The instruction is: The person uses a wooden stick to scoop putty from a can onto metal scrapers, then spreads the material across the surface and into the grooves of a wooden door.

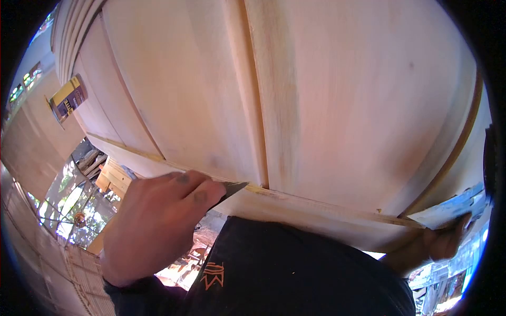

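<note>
My left hand [158,224] is closed in a pinch on a thin, dark, pointed blade [233,189]; any handle is hidden inside the fist. The blade's tip lies at the narrow wooden ledge [295,200] along the lower edge of a pale wooden panel [337,116], close to the foot of an upright joint. At the far right, my right hand [443,243] grips a flat piece smeared white and blue [450,206] by its lower edge. Part of that hand is dim and distorted at the picture's rim.
A yellow and purple tin [68,99] stands at the left on a brown wooden surface [39,139]. Curved mouldings [71,39] rise at the upper left. Stacked wood [113,176] shows below the panel. My dark shirt [295,268] fills the bottom middle.
</note>
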{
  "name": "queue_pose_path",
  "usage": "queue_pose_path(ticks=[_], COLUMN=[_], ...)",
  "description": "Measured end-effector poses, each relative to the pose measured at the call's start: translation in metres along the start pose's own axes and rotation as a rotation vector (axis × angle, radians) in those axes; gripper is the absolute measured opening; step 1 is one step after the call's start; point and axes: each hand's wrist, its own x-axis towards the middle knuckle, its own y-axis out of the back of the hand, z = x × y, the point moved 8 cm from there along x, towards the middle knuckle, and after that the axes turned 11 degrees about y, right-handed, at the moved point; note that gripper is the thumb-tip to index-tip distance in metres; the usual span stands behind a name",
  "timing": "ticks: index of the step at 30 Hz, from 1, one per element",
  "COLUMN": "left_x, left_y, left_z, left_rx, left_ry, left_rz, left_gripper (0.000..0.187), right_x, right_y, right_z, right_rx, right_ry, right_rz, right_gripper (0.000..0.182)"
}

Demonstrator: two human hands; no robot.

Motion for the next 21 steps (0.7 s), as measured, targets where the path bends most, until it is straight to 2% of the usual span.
queue_pose_path(ticks=[2, 6, 8, 10, 13, 16, 21], left_x=[0.013, 0.036, 0.035, 0.038, 0.051, 0.059, 0.058], left_y=[0.003, 0.000, 0.005, 0.004, -0.004, -0.010, -0.006], left_z=[0.013, 0.037, 0.049, 0.060, 0.069, 0.074, 0.086], left_rx=[0.074, 0.229, 0.203, 0.216, 0.270, 0.257, 0.072], left_ry=[-0.075, -0.217, -0.350, -0.411, -0.414, -0.450, -0.531], left_rz=[-0.061, -0.123, -0.029, -0.045, -0.197, -0.256, -0.180], left_gripper=[0.022, 0.017, 0.016, 0.015, 0.013, 0.012, 0.011], right_x=[0.009, 0.012, 0.017, 0.023, 0.022, 0.009, 0.004], right_y=[-0.005, -0.010, -0.015, -0.020, -0.019, -0.009, -0.006], right_z=[-0.019, -0.030, -0.036, -0.042, -0.045, -0.024, -0.018], right_rx=[-0.076, -0.165, -0.093, -0.030, -0.004, 0.010, 0.023], right_ry=[0.196, 0.303, 0.274, 0.236, 0.166, -0.040, -0.092], right_rz=[-0.017, -0.037, -0.029, -0.011, 0.027, 0.163, 0.188], right_gripper=[0.063, 0.077, 0.076, 0.074, 0.069, 0.065, 0.060])
